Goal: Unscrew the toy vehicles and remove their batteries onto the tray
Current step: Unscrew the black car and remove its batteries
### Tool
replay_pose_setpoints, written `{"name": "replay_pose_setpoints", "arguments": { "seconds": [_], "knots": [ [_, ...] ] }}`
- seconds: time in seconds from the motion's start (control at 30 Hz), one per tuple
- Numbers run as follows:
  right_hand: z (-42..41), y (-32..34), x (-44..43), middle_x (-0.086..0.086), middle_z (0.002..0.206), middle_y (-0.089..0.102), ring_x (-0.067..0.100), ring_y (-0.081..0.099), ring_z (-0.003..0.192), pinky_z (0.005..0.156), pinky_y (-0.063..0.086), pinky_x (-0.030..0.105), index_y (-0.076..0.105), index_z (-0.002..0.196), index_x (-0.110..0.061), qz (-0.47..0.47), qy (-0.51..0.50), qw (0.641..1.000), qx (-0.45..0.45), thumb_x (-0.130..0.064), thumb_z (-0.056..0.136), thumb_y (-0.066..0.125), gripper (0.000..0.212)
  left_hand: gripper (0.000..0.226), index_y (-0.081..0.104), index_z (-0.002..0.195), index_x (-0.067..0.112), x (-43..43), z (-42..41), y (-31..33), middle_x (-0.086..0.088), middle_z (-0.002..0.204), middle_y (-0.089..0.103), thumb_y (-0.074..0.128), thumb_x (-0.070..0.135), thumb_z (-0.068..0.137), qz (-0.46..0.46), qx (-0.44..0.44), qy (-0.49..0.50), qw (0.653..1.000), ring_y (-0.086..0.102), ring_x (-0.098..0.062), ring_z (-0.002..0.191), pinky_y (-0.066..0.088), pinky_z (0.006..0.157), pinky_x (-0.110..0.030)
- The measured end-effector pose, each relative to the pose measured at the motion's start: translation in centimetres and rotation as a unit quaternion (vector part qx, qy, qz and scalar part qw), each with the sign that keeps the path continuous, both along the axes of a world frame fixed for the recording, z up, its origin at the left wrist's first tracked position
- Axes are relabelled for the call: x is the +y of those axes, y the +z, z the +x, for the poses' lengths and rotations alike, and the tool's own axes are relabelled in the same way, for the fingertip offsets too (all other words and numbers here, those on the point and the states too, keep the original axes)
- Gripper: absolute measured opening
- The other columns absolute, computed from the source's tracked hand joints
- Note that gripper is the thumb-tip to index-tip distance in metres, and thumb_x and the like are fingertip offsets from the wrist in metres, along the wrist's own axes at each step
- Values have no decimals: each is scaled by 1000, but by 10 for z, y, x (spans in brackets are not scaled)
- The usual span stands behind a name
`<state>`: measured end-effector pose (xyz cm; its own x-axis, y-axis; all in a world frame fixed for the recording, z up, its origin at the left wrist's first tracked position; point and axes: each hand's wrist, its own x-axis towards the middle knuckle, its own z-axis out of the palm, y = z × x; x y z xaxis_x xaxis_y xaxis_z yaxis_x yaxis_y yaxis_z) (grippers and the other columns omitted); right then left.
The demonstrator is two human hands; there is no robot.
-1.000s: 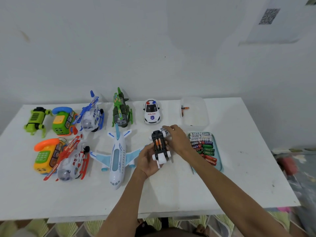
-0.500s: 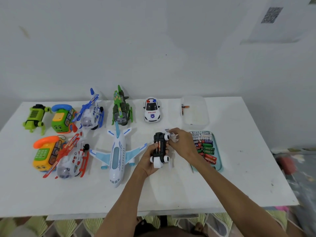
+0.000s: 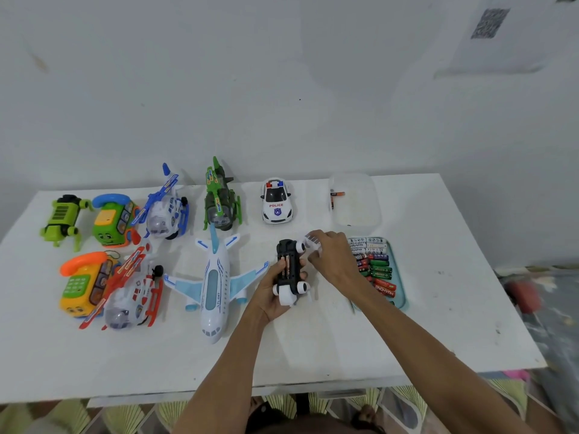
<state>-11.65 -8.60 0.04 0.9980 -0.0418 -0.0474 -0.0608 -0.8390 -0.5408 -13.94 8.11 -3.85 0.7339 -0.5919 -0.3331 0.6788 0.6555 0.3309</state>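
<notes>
While both forearms reach in from the bottom edge, the left hand (image 3: 272,292) grips an upturned black and white plastic toy car (image 3: 289,270), fingers and thumb curled round its sides, just above the white rectangular table (image 3: 313,349). Its underside faces up and its battery bay lies open, with two orange-gold batteries (image 3: 286,265) inside. Just to the right, the right hand (image 3: 336,258) pinches a small white ribbed plastic piece (image 3: 311,241) in curled fingertips, near the car's far wheel.

Right of that hand, partly hidden by the wrist, lies a teal plastic tray (image 3: 402,289) filled with loose red, green and white batteries (image 3: 376,267).

Left of the car lies a white and pale blue toy airplane (image 3: 214,283), nose toward the viewer. Farther left are a white toy helicopter with red rotors (image 3: 131,289) and a yellow toy telephone with an orange handset (image 3: 83,283), touching each other.

Along the far edge, left to right, stand a lime green four-legged toy (image 3: 62,217), a green toy telephone with a blue handset (image 3: 112,220), a white toy helicopter with blue rotors (image 3: 166,211), a camouflage green toy helicopter (image 3: 221,202), a white police car (image 3: 277,202) and a clear plastic box (image 3: 360,189) holding a small orange and black stick-shaped item (image 3: 336,195), too small to identify.

Behind is a pale wall with a sheet bearing a square printed code (image 3: 490,23), upper right.
</notes>
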Motion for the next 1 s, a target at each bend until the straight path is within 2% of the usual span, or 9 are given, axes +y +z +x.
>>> {"name": "replay_pose_setpoints", "arguments": {
  "seconds": [0.07,0.17,0.37,0.47,0.53,0.67,0.77,0.9,1.0],
  "knots": [
    [0,7,-6,11,111,63,29,48,108,87,46,38,58,132,-18,12,-14,1000,-2,-16,86,63,47,85,56,133,5,0,2,0,-12,103,66,97,26,62,-9,5,1,1000,66,-24,77,60,51,-41],
    [-5,21,-15,8,104,69,27,62,97,82,55,39,59,131,-18,69,-52,996,-1,-23,83,68,49,80,60,131,5,0,5,0,-11,106,68,96,22,61,-4,11,30,999,66,-23,79,61,64,-39],
    [-22,50,-23,-1,107,66,13,66,85,60,49,19,53,136,-31,219,-106,969,41,-27,86,69,53,74,60,136,6,-1,7,-8,-10,123,68,92,31,74,7,14,42,999,68,-25,95,62,81,-43],
    [-32,57,-21,-4,108,67,14,70,87,64,56,25,51,136,-36,248,-91,963,61,-30,87,67,52,57,55,145,6,1,7,-11,-11,131,65,65,35,97,6,27,43,999,66,-28,103,58,88,-45],
    [-37,58,-18,-7,106,67,13,72,87,72,59,31,51,135,-39,265,-82,958,74,-33,85,68,53,48,59,142,6,2,8,-13,-11,136,63,51,29,101,21,31,41,998,65,-29,109,57,93,-45],
    [-41,59,-9,-9,101,70,8,71,84,67,56,21,56,127,-39,253,-44,964,65,-29,84,70,46,44,63,139,9,2,8,-11,-16,146,56,59,23,98,68,8,24,997,58,-32,127,48,110,-48],
    [-41,56,-3,-7,99,71,8,70,78,56,49,13,60,122,-35,226,-10,972,64,-23,82,71,43,40,62,141,18,-1,7,-11,-18,142,60,54,16,102,71,-16,30,997,62,-31,125,54,101,-48],
    [-41,50,2,-5,99,71,7,68,70,54,50,15,59,122,-29,183,12,982,48,-20,80,72,44,57,46,154,24,-3,9,-16,-21,159,41,62,17,100,82,-77,25,993,32,-36,149,28,123,-56],
    [-43,45,4,-4,102,73,12,70,79,65,56,24,59,122,-29,166,18,986,28,-20,81,70,44,66,45,154,25,-5,7,-16,-21,160,39,72,19,95,77,-96,30,992,31,-37,149,45,113,-51]
  ]
}}
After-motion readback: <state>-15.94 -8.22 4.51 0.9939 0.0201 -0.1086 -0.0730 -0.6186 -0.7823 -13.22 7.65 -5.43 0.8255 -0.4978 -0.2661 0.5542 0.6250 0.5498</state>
